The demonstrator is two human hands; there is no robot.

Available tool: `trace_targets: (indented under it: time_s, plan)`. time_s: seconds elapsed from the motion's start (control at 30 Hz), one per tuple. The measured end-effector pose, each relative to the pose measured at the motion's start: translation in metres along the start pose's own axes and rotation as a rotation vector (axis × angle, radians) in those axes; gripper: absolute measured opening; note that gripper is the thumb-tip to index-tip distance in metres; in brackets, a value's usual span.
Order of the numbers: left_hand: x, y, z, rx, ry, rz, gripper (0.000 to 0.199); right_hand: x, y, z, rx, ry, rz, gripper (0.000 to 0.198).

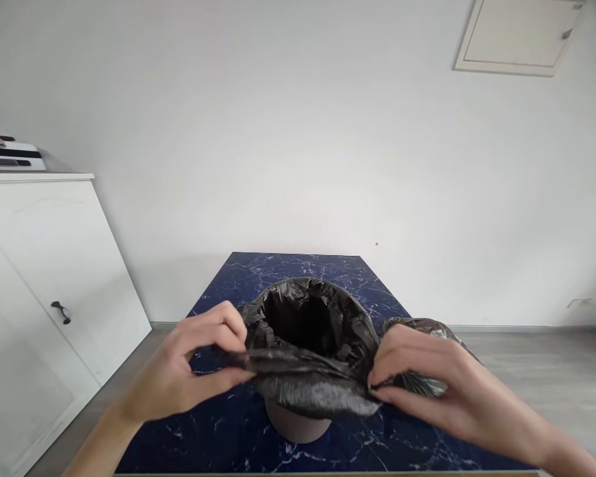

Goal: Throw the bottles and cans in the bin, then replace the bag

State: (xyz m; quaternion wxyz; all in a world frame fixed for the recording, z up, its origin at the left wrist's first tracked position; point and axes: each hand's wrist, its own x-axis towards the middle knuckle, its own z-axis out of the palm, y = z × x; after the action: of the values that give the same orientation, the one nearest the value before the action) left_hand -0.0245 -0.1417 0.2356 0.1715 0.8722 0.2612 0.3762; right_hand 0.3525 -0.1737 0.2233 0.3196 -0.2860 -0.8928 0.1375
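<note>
Black bin liner (310, 371) stretched over small bin (298, 424) on marbled blue surface (298, 265); left hand (189, 371) and right hand (427, 377) pinched shut on near hem, grip either side.

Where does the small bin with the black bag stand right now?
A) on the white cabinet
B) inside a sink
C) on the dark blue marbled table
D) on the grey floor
C: the bin stands on the dark blue marbled table, while both hands pinch the black bag at its rim.

A crinkled black bin bag (310, 358) lines a small round bin (298, 424), mouth open upward, its rim folded outward toward six o'clock.
</note>
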Motion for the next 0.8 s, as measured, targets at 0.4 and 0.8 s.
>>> trace_targets:
  time_s: [0.4, 0.8]
  plan:
    - [-0.06, -0.041, 0.031, 0.156, -0.222, -0.303, 0.049, -0.021, 0.008, 0.032, -0.164, -0.071, -0.075, 0.01]
    - [-0.024, -0.084, 0.098, -0.348, -0.004, -0.469, 0.163, 0.019, 0.02, 0.047, -0.257, 0.108, -0.214, 0.045]
